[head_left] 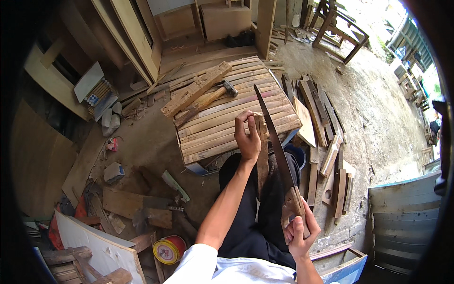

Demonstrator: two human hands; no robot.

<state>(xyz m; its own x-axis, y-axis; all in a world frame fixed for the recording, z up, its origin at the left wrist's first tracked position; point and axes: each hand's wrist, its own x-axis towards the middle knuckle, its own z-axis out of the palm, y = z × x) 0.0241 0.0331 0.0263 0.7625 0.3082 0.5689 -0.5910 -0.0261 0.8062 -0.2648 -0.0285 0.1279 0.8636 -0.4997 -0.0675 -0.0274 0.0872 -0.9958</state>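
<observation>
My right hand (301,236) is closed round the wooden handle of a handsaw (277,149), whose long dark blade points up and away, tip over the slatted table. My left hand (248,137) grips the upper end of a narrow wooden strip (262,163), which hangs down over my lap between my legs. The saw's toothed edge runs close beside the strip; whether they touch I cannot tell. On the slatted wooden table (208,142) in front of me lie a hammer (208,100) with a wooden handle and a thick wooden block (196,90) with holes.
Wood offcuts (326,113) are piled on the ground to the right, near a blue bucket (296,156). A red-and-yellow round container (169,249) stands at lower left. Scrap boards (137,203) litter the left floor. A wooden chair frame (338,31) stands far right.
</observation>
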